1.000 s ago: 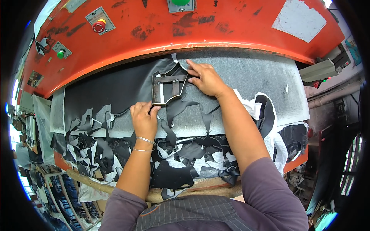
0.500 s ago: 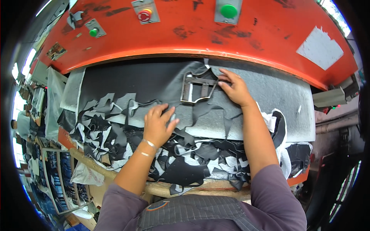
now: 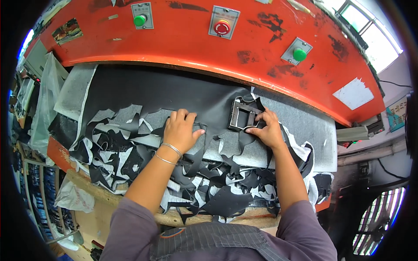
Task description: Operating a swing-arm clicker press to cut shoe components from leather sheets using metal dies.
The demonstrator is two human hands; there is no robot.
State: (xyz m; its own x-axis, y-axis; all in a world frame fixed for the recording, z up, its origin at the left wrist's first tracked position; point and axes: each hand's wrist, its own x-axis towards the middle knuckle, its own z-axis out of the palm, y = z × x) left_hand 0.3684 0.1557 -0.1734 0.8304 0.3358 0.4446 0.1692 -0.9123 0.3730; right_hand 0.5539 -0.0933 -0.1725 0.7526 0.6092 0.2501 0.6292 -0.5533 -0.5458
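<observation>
One metal frame (image 3: pixel 251 116) lies at 2 o'clock of centre in the head view, near the right-hand end of a black sheet (image 3: pixel 165 89). The right hand (image 3: pixel 271 128), at 3 o'clock, grips the frame's 4 o'clock side between thumb and fingers. The left hand (image 3: pixel 180 131), at 9 o'clock, holds nothing visible, fingers extended and thumb spread, by the sheet's cut edge; whether it presses down, one cannot tell. Offcuts (image 3: pixel 228 201) crowd 6 o'clock. Sound handling, by judgement, calls for the frame flat on unbroken sheet, away from ragged gaps, fingertips outside its walls, left palm smoothing without tugging.
</observation>
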